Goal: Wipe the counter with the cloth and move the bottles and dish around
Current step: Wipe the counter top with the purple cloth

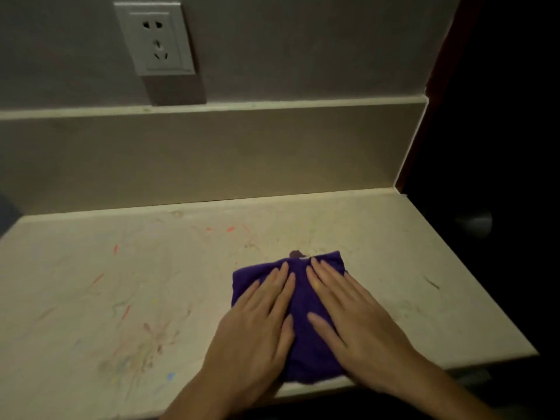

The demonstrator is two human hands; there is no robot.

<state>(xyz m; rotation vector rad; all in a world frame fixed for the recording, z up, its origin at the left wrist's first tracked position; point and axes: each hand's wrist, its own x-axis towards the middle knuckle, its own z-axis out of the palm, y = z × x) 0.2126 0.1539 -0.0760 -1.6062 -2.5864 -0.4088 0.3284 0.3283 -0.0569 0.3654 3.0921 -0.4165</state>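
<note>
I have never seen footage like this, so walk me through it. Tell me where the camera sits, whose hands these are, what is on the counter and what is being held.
There is one picture, taken by a wide-angle camera worn on a person's head, looking forward and down. No machine is involved: the two bare hands belong to the wearer.

The left hand and the right hand both lie flat, fingers stretched out, on a folded purple cloth. Nothing is gripped; the palms simply press the cloth onto the counter, near its front edge.

The pale counter carries faint coloured smears and scribbles, and a small dark spot sits just beyond the cloth's far edge. Behind it rises a low backsplash, and above that a wall socket. No bottles or dish appear in this view. The right side of the picture is too dark to read.
</note>
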